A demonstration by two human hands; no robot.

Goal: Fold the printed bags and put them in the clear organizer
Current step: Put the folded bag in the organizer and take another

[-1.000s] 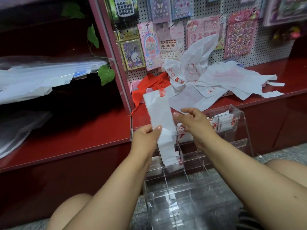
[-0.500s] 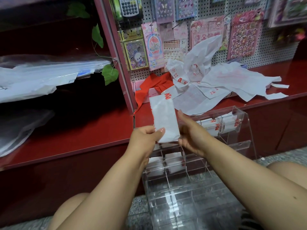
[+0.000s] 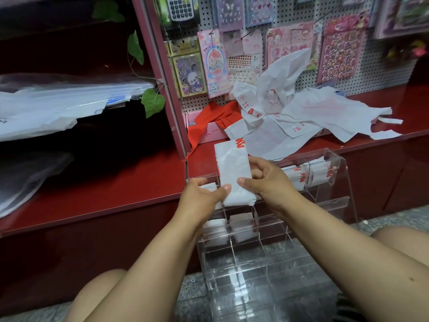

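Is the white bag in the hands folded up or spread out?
Folded. The printed bag is a narrow strip, pinched by left hand and right hand.

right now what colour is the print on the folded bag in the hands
Red print on a white folded bag, clearest near its top edge in the head view.

We see both forearms bare to the frame's edge, with no sleeves, watch or rings. Our left hand (image 3: 204, 196) and right hand (image 3: 267, 182) have short, pale glossy nails on the fingers (image 3: 242, 181). Bare knees show below; striped fabric sits at bottom right.
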